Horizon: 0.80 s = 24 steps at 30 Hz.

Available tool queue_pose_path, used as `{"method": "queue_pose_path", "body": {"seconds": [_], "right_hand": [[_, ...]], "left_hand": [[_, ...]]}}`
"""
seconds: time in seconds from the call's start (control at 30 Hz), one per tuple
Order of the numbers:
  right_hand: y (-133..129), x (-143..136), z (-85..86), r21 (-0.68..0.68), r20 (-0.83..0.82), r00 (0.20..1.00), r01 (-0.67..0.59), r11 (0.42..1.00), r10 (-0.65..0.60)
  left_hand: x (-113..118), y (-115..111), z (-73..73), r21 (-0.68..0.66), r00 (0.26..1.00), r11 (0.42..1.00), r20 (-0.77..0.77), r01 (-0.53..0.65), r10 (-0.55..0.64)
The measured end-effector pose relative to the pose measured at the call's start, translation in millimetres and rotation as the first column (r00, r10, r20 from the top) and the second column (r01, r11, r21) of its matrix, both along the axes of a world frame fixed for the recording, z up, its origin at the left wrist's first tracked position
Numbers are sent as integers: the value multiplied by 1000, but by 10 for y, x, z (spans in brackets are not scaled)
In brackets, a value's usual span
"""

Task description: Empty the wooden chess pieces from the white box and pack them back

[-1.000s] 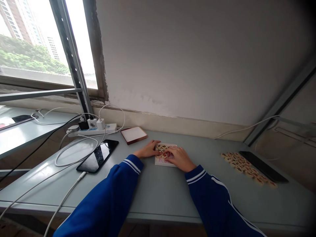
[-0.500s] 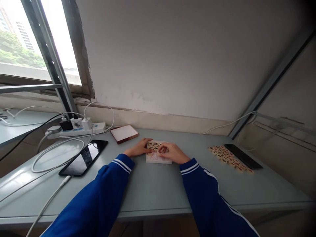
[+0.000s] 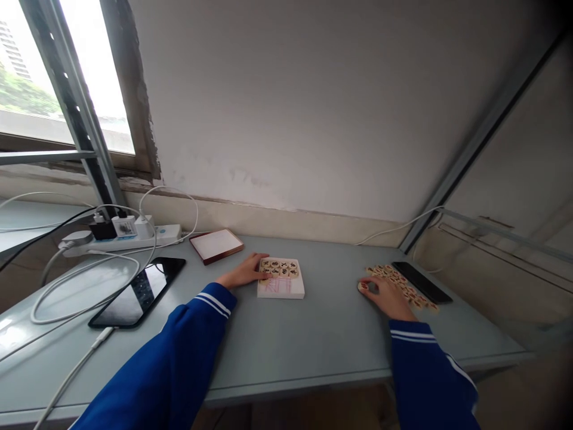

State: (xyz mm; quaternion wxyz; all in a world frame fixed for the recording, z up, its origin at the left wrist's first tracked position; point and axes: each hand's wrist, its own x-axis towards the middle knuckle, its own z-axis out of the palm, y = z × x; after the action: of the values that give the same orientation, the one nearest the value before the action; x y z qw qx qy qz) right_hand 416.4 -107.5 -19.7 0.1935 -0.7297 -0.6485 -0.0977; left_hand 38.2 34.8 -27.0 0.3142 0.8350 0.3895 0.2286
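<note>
A small white box (image 3: 293,293) stands on the desk with rows of round Chinese chess pieces (image 3: 281,268) in its far part, their black characters facing up. Pink lines mark the bare near part of its floor. My left hand (image 3: 244,272) grips the box's left side, fingertips at the far corner and thumb along the rim. Over to the right, my right hand (image 3: 388,297) pinches one Chinese chess piece (image 3: 363,287) between thumb and fingers, just above or on the desk. It is beside a loose spread of more pieces (image 3: 405,289), partly hidden behind the hand.
A shallow reddish box lid (image 3: 218,246) lies at the back left. Further left are a black tablet (image 3: 138,292), a white cable (image 3: 71,364) and a power strip (image 3: 168,233) with chargers. A long black case (image 3: 423,282) borders the loose pieces. The wall closes off the desk's back.
My right hand has left the box, moved right to the loose pieces and taken hold of one. My left hand stays on the box. The view has turned slightly right.
</note>
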Motion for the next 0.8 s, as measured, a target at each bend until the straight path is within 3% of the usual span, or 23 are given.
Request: {"method": "queue_pose_path", "body": {"seconds": [0.1, 0.27, 0.4, 0.53, 0.7, 0.8], "right_hand": [[-319, 227, -83, -23, 15, 1000, 7, 1000, -6], [-573, 618, -230, 42, 128, 971, 198, 979, -202], [-498, 668, -185, 72, 273, 912, 298, 952, -306], [-365, 555, -79, 56, 367, 883, 291, 955, -291], [-221, 484, -44, -40, 397, 876, 313, 949, -273], [-194, 501, -52, -73, 330, 901, 323, 944, -283]], "left_hand": [[-1, -1, 0, -14, 1000, 1000, -9, 7, -7], [-8, 1, -1, -19, 999, 1000, -28, 19, -19], [-9, -10, 5, -15, 999, 1000, -30, 14, -14], [-8, -23, 17, -8, 1000, 1000, -18, 13, -13], [-10, -27, 26, 1, 1000, 1000, -6, 13, -13], [-9, -25, 29, 1, 1000, 1000, -11, 24, -24]]}}
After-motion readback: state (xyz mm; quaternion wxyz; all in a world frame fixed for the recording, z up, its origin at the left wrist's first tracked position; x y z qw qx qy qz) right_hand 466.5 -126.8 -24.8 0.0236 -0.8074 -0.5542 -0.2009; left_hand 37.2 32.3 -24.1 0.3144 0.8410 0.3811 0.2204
